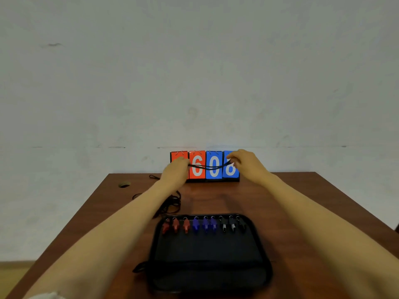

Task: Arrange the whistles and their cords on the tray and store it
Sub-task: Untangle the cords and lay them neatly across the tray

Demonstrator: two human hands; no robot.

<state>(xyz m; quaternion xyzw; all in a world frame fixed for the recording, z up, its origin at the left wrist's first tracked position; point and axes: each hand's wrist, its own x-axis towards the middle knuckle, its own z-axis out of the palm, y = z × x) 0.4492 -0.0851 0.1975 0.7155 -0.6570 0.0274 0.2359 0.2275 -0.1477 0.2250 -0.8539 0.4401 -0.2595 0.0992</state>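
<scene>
A black tray [207,255] lies on the brown table near me. Along its far edge sit several whistles in a row: red ones [176,225] at the left, blue ones [205,225] in the middle, black ones [233,225] at the right. Both hands are raised beyond the tray. My left hand [176,169] grips one end of a bundle of black cords [210,167] and my right hand [243,161] pinches the other end, so the cords sag between them. More black cords [170,203] lie in a loose heap on the table left of the tray.
A flip scoreboard [213,167] with red and blue number cards stands at the table's far edge against the pale wall. A round cable hole [124,184] sits at the far left of the table [302,212]. A cord end [140,267] pokes out at the tray's left.
</scene>
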